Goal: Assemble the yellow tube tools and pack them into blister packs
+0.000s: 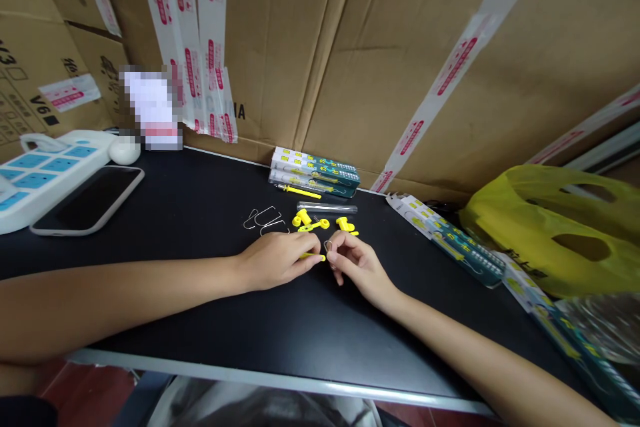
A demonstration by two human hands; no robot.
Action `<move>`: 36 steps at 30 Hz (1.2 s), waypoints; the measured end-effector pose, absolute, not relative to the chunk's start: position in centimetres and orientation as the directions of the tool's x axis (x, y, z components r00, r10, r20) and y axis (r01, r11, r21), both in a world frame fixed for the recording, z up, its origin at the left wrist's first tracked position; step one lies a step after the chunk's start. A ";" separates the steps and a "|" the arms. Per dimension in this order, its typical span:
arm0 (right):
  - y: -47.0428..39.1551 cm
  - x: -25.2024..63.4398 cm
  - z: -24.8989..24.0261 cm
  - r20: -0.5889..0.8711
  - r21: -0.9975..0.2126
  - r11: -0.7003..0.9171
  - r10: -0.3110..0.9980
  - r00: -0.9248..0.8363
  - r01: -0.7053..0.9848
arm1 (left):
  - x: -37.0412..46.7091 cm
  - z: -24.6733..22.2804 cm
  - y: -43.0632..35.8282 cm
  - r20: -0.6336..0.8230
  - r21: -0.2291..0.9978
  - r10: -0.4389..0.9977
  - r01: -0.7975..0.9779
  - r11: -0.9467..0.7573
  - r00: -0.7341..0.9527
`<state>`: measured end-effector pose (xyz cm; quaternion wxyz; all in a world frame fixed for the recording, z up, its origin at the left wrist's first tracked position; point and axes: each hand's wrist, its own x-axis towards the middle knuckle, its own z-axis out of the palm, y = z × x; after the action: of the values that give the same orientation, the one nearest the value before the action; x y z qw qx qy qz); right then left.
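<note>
My left hand (283, 258) is closed around a small yellow plastic rod (316, 257), whose rounded end sticks out past the fingertips. Close beside it, my right hand (357, 263) pinches a small bent metal wire hook (327, 246) between thumb and fingers. The rod's end and the wire are very near each other; whether they touch I cannot tell. Just beyond the hands lie loose yellow plastic parts (303, 217), another yellow piece (345, 223) and a clear tube (327, 208). Several bent metal wires (265, 217) rest behind my left hand.
Printed packages (315, 170) lie at the back, with a yellow-tipped stick (299, 191) before them. More packages (450, 240) run along the right, by a yellow plastic bag (555, 230). At left are a phone (90, 200) and a power strip (50, 170). Cardboard (280, 33) walls the back.
</note>
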<state>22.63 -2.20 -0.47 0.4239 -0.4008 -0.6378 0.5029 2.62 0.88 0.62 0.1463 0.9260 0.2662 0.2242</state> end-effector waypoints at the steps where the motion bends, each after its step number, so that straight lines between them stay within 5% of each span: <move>1: -2.2 22.6 -0.5 0.150 -0.978 0.187 0.940 -0.306 0.096 | 2.6 0.6 0.9 0.342 0.357 0.536 0.421 -0.834 0.772; 6: -2.2 22.6 -0.5 0.135 -0.979 0.172 0.947 -0.292 0.108 | 2.5 0.2 0.9 0.371 0.237 0.449 0.384 -0.892 0.813; 16: -2.5 22.7 -0.3 0.116 -0.985 0.156 0.909 -0.399 0.069 | 2.5 0.1 0.9 0.371 0.291 0.561 0.482 -0.827 0.740; 25: -2.8 22.7 -0.3 0.193 -0.924 0.296 0.908 -0.372 0.242 | 2.6 0.1 1.0 0.331 0.217 0.524 0.477 -0.852 0.785; 36: -2.7 23.3 -0.2 0.236 -0.846 0.403 0.870 -0.432 0.348 | 2.1 1.1 0.6 0.142 0.376 0.571 0.490 -0.787 0.808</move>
<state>23.32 -2.67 -0.22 0.3512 -0.4006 -0.7604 0.3715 2.13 0.65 1.11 0.1630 0.9368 0.2831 0.1251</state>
